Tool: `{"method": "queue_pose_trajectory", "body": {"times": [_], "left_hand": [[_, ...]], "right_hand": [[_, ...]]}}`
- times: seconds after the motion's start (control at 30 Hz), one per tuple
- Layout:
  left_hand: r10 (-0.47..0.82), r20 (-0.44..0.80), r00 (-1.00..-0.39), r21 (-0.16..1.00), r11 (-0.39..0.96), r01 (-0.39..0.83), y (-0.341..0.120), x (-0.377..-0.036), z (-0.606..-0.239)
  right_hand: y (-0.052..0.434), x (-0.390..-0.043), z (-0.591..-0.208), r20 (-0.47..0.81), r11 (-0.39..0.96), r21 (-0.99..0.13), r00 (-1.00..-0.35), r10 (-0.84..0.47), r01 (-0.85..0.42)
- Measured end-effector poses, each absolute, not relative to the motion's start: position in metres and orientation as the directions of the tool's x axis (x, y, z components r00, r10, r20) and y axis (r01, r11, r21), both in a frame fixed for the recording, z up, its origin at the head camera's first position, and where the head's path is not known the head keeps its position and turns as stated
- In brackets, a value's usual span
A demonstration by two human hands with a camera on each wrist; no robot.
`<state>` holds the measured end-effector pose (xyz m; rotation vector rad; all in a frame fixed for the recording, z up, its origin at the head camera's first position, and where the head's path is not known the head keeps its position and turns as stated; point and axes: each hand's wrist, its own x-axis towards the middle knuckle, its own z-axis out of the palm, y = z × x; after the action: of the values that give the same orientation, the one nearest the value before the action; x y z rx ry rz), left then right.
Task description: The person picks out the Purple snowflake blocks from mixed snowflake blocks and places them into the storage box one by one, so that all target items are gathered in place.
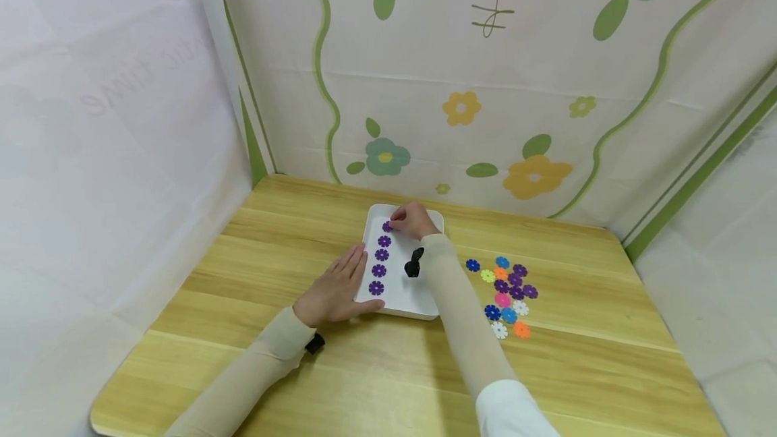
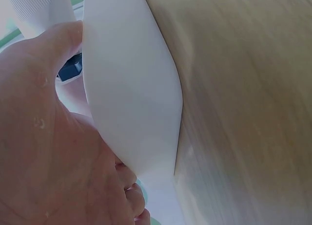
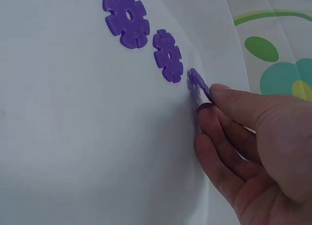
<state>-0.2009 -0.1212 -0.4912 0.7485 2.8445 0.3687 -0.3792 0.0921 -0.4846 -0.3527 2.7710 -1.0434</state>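
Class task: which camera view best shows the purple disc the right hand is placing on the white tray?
The right wrist view: the purple disc fills the frame, pinched by the right hand. The head view shows it tiny and half hidden; the left wrist view misses it.

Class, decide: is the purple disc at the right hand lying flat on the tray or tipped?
Tipped: the purple disc stands on edge between the right hand's fingertips.

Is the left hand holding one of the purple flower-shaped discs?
No, the left hand lies flat against the white tray's edge, holding nothing.
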Motion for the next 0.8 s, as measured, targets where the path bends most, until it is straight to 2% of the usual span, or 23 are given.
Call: {"method": "queue_pose_trajectory", "body": {"times": [0.2, 0.47, 0.7, 0.8], "left_hand": [[0.5, -0.108, -0.859, 0.271, 0.846, 0.459, -0.121, -0.2, -0.491], [0.495, -0.121, -0.86, 0.307, 0.843, 0.442, -0.12, -0.197, -0.482], [0.503, -0.134, -0.854, 0.291, 0.844, 0.451, -0.121, -0.197, -0.48], [0.512, -0.13, -0.849, 0.282, 0.84, 0.463, -0.121, -0.197, -0.48]], "right_hand": [[0.098, -0.377, -0.478, -0.12, 0.761, -0.624, -0.941, -0.316, -0.176], [0.126, -0.364, -0.447, -0.185, 0.808, -0.524, -0.89, -0.417, -0.27], [0.175, -0.345, -0.421, -0.071, 0.741, -0.487, -0.824, -0.562, -0.463], [0.203, -0.333, -0.413, -0.057, 0.743, -0.475, -0.826, -0.561, -0.472]]}}
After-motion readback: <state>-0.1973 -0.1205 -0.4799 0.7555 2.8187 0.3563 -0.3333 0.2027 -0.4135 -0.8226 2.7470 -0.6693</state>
